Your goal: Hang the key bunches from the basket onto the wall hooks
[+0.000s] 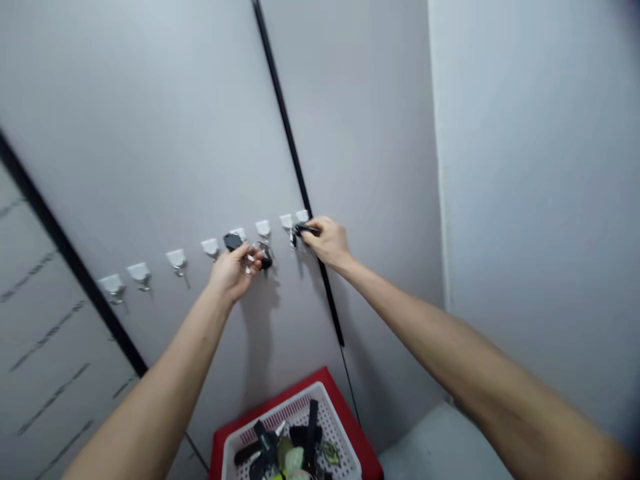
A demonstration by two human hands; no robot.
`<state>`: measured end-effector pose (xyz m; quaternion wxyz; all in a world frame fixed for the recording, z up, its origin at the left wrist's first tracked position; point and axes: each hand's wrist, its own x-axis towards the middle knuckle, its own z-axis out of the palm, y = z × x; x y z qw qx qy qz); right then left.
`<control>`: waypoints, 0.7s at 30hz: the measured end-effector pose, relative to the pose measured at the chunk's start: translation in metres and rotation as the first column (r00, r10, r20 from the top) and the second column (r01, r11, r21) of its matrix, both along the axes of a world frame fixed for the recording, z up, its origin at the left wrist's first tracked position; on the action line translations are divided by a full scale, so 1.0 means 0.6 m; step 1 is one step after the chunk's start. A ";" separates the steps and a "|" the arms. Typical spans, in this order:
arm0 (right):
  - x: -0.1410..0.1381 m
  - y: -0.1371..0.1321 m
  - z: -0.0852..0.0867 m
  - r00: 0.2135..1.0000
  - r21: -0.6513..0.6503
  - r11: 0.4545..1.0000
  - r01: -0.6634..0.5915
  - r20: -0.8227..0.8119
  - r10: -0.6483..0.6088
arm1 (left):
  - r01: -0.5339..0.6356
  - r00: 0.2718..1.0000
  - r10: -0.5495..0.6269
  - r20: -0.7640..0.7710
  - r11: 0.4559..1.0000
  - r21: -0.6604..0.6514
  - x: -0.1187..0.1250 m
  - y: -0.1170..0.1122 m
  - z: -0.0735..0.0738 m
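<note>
White adhesive hooks (177, 259) run in a slanting row across a pale grey cabinet door. My left hand (233, 272) is closed around a bunch of keys with a black key fob (233, 241) sticking out above the fingers. Another black piece (267, 260) shows just right of the fingertips, below a white hook (263, 229). At the row's right end, my right hand (326, 241) pinches a black key fob (307, 229) beside the last hooks (287, 221). Metal key parts hang below it; whether they touch the hook, I cannot tell.
Below stands a white perforated basket (354, 460) on a red stool or box (327, 381). Several keyrings and black fobs (313, 427) lie in it. A black vertical strip (285, 113) edges the door. A pale wall (540, 167) rises at the right.
</note>
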<state>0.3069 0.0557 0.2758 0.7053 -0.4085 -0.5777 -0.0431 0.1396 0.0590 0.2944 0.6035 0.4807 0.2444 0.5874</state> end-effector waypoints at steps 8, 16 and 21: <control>-0.019 0.020 0.072 0.989 -0.144 0.979 0.145 0.022 -0.143 | 0.105 0.970 -0.102 0.219 0.994 -0.006 0.001 0.000 0.002; -0.016 -0.014 0.072 0.770 -0.238 0.897 0.372 0.618 -0.156 | 0.011 0.999 -0.015 -0.043 0.997 -0.079 -0.015 0.008 0.005; -0.014 -0.004 0.118 0.865 -0.319 0.842 0.435 0.409 -0.291 | -0.006 0.998 0.007 -0.066 1.000 0.017 -0.002 -0.005 0.047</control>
